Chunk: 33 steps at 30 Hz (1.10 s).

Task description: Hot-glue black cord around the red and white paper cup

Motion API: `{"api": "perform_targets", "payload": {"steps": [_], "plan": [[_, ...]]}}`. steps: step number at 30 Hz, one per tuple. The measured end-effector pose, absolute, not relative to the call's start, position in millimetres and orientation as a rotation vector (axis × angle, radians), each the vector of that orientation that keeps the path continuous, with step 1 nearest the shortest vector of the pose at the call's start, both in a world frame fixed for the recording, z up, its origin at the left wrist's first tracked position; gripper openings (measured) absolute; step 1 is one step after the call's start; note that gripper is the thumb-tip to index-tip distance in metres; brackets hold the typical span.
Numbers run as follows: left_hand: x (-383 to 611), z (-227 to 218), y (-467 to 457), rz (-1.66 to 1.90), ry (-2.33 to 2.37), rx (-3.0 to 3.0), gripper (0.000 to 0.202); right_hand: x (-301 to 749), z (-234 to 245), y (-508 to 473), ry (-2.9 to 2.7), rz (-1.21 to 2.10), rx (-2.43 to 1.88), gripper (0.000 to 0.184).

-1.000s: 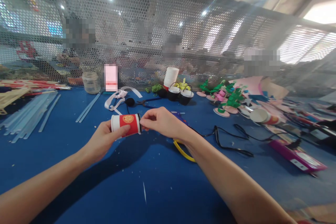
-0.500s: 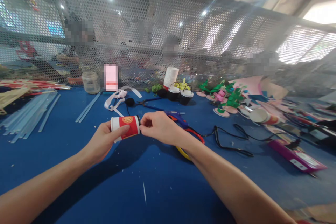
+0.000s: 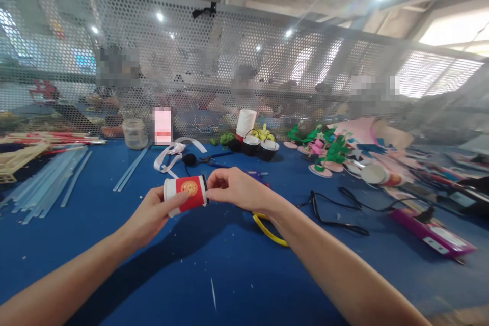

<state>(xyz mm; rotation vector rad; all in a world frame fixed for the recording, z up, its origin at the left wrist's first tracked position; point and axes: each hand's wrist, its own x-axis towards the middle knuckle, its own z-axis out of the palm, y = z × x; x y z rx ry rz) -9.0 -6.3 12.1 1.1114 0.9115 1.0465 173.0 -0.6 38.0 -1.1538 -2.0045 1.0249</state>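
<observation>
Both forearms come in from the bottom corners over the blue table (image 3: 214,285), which has white flecks on it near the lower edge. Centre of frame, held just above the table: red paper cup (image 3: 186,194), lying sideways, white rim to the left, dark end to the right, gold round logo facing up. Left hand (image 3: 153,214) is wrapped around it from below w/ the thumb across the front. Right hand (image 3: 237,188) is closed in a pinch, fingertips on the cup's dark right end; can't tell if they grip the edge itself or sth small on it. Just behind and under the right wrist lies a yellow strip (image 3: 269,229), curved, flat on the table. To the right of that, a black cable (image 3: 336,214) loops across toward a purple flat tool (image 3: 433,232) at right. Left edge, mid-height: a spread of clear sticks (image 3: 49,183). Further back, centre-left: a pale ribbon (image 3: 170,150) in a loose heap and a clear jar (image 3: 134,133). Centre back: two black pots (image 3: 260,145) w/ wire handles, touching, and a stack of white cups (image 3: 245,122) just behind them. Right of those, a pile of green and pink foam pieces (image 3: 328,147). Farthest, across the upper half: a perforated metal screen (image 3: 229,61), w/ other people seated behind it, blurred.
</observation>
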Motion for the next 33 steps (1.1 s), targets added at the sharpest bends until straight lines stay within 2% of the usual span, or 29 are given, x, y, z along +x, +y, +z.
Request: {"api": "perform_targets", "payload": {"steps": [6, 8, 12, 17, 21, 28, 33], "plan": [[-12, 20, 0, 0.794, 0.886, 0.770, 0.023, 168, 28, -22, -2.372, 0.481, -0.950, 0.010], [-12, 17, 0, 0.733, 0.881, 0.795, 0.024, 168, 24, -27, -2.431, 0.402, -0.917, 0.010], [-12, 13, -2, 0.723, 0.875, 0.952, 0.023, 179, 21, -20, -2.294, 0.726, -1.020, 0.004], [-18, 14, -4, 0.643, 0.851, 1.091, 0.025, 190, 17, 1, -1.751, 1.255, -1.338, 0.020], [-20, 11, -3, 0.569, 0.804, 1.184, 0.022, 180, 10, 11, -1.681, 1.593, -1.298, 0.037], [-17, 5, -4, 0.554, 0.763, 1.174, 0.021, 147, 25, 40, -1.387, 1.874, -0.942, 0.041], [-16, 3, -5, 0.555, 0.785, 1.175, 0.023, 133, 42, 84, -1.441, 1.640, -1.007, 0.040]]}}
